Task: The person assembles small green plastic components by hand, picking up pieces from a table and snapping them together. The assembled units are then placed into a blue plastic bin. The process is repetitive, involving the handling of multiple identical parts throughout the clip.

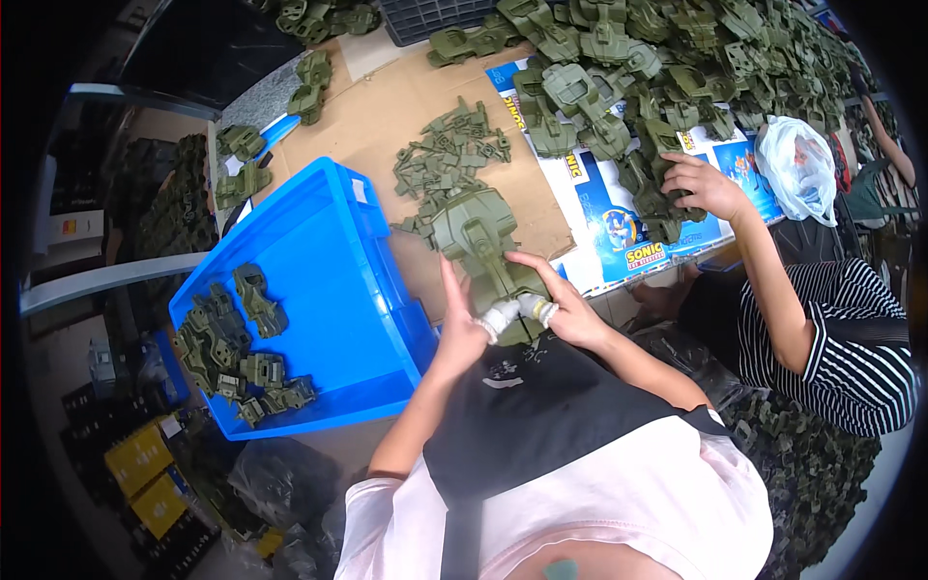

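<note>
Close in front of my body I hold an olive-green plastic toy vehicle body (474, 230) between both hands. My left hand (458, 324) grips its left side near the lower end. On its right side rests my right hand (568, 305), with the index finger stretched along the edge. Both thumbs are wrapped in white coverings and meet at the near end of the part. The underside of the vehicle body and some of my fingertips are hidden. Just beyond it lies a loose heap of small green plastic pieces (452, 150) on the cardboard (372, 101).
A blue bin (391, 290) with several green assemblies (224, 333) stands at left. Vehicle bodies (619, 58) pile up at far right on a printed sheet (619, 227). A co-worker's hand (708, 188) touches parts there, beside a clear plastic bag (797, 169).
</note>
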A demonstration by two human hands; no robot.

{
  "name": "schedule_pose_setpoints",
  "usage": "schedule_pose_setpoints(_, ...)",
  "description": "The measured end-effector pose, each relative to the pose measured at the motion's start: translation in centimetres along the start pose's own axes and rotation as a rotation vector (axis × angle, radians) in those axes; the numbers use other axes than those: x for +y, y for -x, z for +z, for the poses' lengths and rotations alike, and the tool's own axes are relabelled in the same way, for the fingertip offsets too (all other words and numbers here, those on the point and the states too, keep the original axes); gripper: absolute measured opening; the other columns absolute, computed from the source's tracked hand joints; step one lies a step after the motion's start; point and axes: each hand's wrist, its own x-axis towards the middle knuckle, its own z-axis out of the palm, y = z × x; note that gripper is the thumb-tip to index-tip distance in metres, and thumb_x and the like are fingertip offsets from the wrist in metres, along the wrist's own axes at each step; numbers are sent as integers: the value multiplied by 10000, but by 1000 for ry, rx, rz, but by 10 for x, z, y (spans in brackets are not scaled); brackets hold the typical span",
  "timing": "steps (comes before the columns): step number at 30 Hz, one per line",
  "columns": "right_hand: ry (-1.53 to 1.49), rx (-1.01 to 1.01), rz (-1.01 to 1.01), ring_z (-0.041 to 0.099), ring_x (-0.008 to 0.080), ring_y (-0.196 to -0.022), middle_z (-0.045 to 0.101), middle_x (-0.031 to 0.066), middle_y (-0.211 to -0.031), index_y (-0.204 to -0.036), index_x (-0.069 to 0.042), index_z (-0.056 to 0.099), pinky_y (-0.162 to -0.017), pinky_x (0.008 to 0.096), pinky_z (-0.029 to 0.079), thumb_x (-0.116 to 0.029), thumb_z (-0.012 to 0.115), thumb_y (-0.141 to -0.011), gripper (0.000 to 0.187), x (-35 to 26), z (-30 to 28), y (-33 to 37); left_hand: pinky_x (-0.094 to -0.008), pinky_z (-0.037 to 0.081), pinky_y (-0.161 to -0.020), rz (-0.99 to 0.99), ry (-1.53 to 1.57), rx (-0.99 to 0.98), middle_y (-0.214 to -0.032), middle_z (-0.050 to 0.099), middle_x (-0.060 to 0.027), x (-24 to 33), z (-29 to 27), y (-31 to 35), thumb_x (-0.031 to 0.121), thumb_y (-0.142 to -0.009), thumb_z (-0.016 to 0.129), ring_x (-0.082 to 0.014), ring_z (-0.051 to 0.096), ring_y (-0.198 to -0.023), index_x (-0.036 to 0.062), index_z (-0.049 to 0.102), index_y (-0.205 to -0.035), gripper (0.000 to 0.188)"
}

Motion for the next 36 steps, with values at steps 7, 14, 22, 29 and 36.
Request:
schedule_pose_setpoints(7, 720, 505, 123, 422, 438, -1087, 430, 248, -1203, -1318, -70, 288, -937, 440, 343, 18, 572, -658, 724, 85, -67, -7, -432, 465, -862, -113, 291, -88, -1246, 427, -203, 18, -65, -4, 155, -795, 642, -301, 536, -1048, 197, -4, -1406, 890)
schedule_pose_setpoints(14, 1137, 207, -424, 412, 385, -1130, 426, 196, -1236, -1042, -114, 539, -953, 450, 353, -63, 571, -723, 325, 101, -47, -69, -499, 488, -828, -160, 816, -282, -1204, 476, -142, 13, -69, -14, 465, -892, 426, -313, 518, -1053, 80, 330, -1318, 583)
schedule_pose_setpoints(22, 984, -36, -289, 580, 325, -890, 582, 143, -1027, -1006, -93, 540, -765, 385, 473, -68, 581, -744, 266, 91, -39, -111, -479, 497, -820, -163, 775, -375, -1199, 481, -150, 21, -85, -20, 447, -818, 562, -289, 570, -969, 78, 294, -1337, 690)
schedule_pose_setpoints(29, 616, 58, -463, 607, 312, -787, 626, 123, -836, -981, -74, 583, -672, 361, 489, -114, 603, -794, 192, -48, -26, -52, -330, 364, -967, -134, 187, -235, -1283, 423, -100, 42, -56, -23, 49, -701, 704, -204, 447, -1152, 87, 202, -1380, 846)
schedule_pose_setpoints(36, 919, -122, -328, 595, 340, -713, 575, 174, -724, -997, -56, 535, -611, 424, 488, 6, 550, -611, 391, -48, -24, -41, -308, 425, -883, -185, -24, -420, -1214, 468, -92, 37, -47, -26, 72, -759, 664, -168, 490, -1077, 46, 234, -1354, 735)
